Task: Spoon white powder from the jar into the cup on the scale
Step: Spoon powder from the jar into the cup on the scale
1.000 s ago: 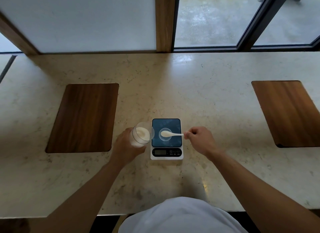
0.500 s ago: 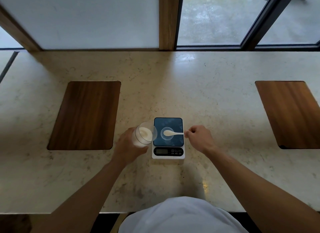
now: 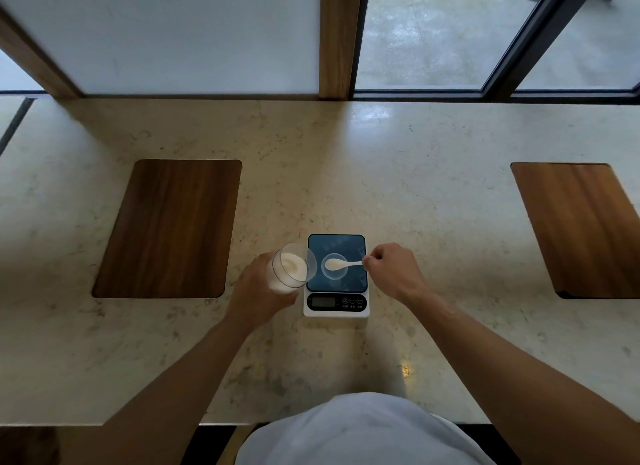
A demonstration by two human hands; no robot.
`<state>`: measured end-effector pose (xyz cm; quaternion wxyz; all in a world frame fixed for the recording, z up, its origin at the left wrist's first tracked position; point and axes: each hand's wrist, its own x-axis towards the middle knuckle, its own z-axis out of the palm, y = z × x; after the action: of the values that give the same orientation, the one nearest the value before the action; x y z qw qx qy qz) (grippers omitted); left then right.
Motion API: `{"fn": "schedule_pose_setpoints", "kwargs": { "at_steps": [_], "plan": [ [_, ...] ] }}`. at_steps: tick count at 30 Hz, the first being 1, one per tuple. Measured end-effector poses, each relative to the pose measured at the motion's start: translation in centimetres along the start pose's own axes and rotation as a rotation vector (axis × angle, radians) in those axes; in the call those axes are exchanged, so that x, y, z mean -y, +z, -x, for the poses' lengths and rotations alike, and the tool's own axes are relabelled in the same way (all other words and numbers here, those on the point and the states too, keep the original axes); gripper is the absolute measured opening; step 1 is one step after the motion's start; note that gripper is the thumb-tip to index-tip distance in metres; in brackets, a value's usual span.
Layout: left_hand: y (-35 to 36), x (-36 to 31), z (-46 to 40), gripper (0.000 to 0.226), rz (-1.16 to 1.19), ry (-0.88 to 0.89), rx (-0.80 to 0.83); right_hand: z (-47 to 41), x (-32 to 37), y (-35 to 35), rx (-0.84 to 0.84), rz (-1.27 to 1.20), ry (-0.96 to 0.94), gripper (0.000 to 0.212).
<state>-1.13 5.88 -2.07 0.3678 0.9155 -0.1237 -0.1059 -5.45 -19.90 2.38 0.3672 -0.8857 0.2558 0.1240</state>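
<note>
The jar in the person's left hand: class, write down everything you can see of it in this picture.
The jar is a clear, round container, glass or plastic by its look, with no lid on it. It holds white powder heaped in its lower part. The left hand wraps its base in a closed grip and tilts its open mouth toward the scale, so the rim overlaps the scale's left edge in this view. It looks lifted off the counter. The spoon is apart from it, over the cup.

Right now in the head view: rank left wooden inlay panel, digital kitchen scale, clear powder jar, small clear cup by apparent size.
1. Dark wooden inlay panel on the left, largest by far.
2. White digital kitchen scale with blue platform.
3. Clear jar of white powder, held tilted and raised, so nearness may enlarge it.
4. Small clear cup, smallest.
</note>
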Motion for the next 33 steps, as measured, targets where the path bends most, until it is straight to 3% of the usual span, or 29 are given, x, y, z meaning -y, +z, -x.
{"fn": "schedule_pose_setpoints", "kwargs": {
  "at_steps": [23,33],
  "plan": [
    [0.4,0.4,0.3,0.071,-0.005,-0.009,-0.001,1.1,1.1,-0.6,-0.113,0.220,-0.193,0.024],
    [0.4,0.0,0.3,0.067,0.022,0.015,0.025,2.6,1.0,-1.2,-0.198,0.297,-0.382,0.022]
  ]
}}
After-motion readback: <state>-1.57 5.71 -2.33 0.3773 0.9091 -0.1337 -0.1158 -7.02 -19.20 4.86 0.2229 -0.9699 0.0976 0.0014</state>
